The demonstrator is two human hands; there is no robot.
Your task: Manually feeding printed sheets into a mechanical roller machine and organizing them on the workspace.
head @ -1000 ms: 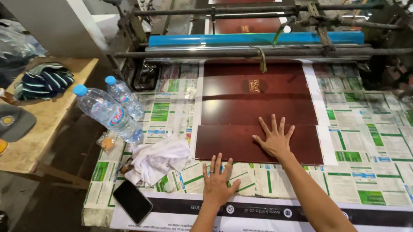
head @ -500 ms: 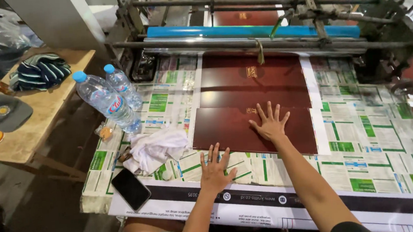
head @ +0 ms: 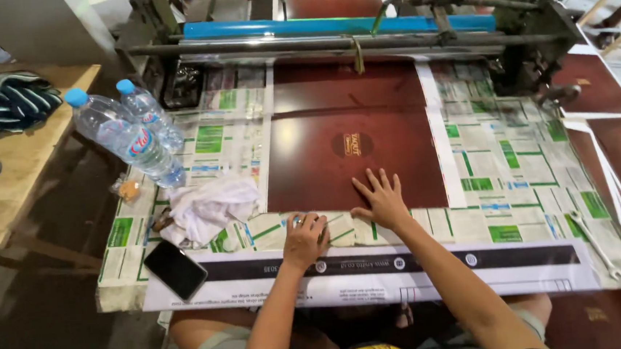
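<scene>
Right hand [head: 383,200]: laid flat, palm down, fingers spread wide, on the near edge of a glossy dark-brown rectangular printed sheet [head: 353,157] bearing a small gold oval emblem; nothing gripped, contact by palm and fingertips only. Sheet positioned directly under and ahead of this hand, on a work table covered with green-and-white printed paper [head: 513,153], its far edge meeting a second sheet of the same dark brown [head: 348,84] that runs up toward the machine.

Left hand [head: 304,238]: just beside the right hand, on its left and slightly nearer the body, fingers curled loosely downward onto the paper covering below the sheet's near-left corner — whether anything is pinched beneath cannot be told. Not touching the brown sheet as far as visible.

Immediately nearer the body than both hands: a long white paper strip with a black band [head: 404,270] along the table's near edge.

Left of the left hand: a crumpled white cloth [head: 207,207]; nearer and further left, a black smartphone [head: 176,269] lying face up. Beyond the cloth: two clear plastic water bottles with blue caps [head: 129,140], lying side by side, touching.

Ahead of the hands, past both sheets: a metal roller machine with a long blue bar [head: 329,26].

Well right of the right hand — a silver spanner [head: 594,243] near the table's corner
</scene>
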